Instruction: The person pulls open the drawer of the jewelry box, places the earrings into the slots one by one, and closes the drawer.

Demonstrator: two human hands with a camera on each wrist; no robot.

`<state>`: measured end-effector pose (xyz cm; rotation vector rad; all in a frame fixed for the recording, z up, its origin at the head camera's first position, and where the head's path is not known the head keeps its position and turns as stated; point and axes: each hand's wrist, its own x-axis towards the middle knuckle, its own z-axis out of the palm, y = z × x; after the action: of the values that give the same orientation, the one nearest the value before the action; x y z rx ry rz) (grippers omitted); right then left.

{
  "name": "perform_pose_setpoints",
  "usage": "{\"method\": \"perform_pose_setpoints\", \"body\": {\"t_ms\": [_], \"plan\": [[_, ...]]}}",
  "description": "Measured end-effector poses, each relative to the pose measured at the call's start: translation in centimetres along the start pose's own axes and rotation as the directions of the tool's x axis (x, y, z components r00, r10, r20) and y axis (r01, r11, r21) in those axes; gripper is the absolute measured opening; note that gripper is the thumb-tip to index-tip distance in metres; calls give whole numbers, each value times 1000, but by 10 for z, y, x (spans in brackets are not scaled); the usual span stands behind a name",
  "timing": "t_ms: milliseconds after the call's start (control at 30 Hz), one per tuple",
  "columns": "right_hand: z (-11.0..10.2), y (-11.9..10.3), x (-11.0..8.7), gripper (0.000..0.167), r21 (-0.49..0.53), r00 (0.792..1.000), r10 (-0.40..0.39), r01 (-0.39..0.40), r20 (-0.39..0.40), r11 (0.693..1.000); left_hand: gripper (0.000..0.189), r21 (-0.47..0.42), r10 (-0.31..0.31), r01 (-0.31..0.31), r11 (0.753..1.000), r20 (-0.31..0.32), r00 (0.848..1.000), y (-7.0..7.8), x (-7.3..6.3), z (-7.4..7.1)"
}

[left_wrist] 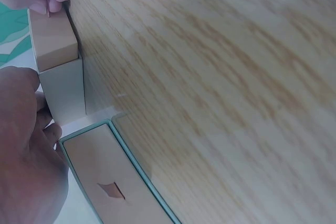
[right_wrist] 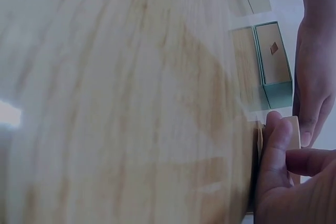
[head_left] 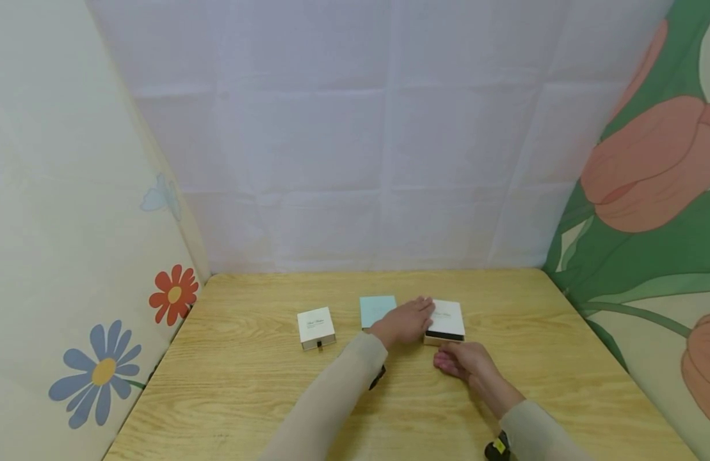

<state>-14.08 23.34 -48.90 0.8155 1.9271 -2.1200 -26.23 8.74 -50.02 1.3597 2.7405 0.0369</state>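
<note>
A white drawer box (head_left: 445, 315) lies at the right of the group, its pinkish-beige inner drawer (left_wrist: 55, 48) slid partway out of the sleeve toward me. My left hand (head_left: 409, 319) reaches over from the left, fingers extended against the sleeve's left side and top edge. At the drawer's front, my right hand (head_left: 467, 362) pinches it between thumb and fingers, low over the table; the fingertips hide the exact grip point. Just left of that box lies a light teal drawer box (head_left: 378, 310), partly covered by my left hand. Its beige front (right_wrist: 273, 53) shows a small diamond-shaped slot.
Farther left on the wooden table (head_left: 245, 384) sits another white box (head_left: 317, 326) with lettering on top and a dark pull tab in front. A white cloth (head_left: 331, 160) hangs behind the table; flower-patterned cloths (head_left: 648, 166) flank it.
</note>
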Motion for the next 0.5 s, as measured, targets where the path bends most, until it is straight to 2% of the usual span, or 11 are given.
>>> {"method": "perform_pose_setpoints", "body": {"t_ms": [500], "plan": [[0,-2,4,26,37,1000,-11,10,23,999,56,7,0,0,1000,5,1000,1,-1,-1]]}}
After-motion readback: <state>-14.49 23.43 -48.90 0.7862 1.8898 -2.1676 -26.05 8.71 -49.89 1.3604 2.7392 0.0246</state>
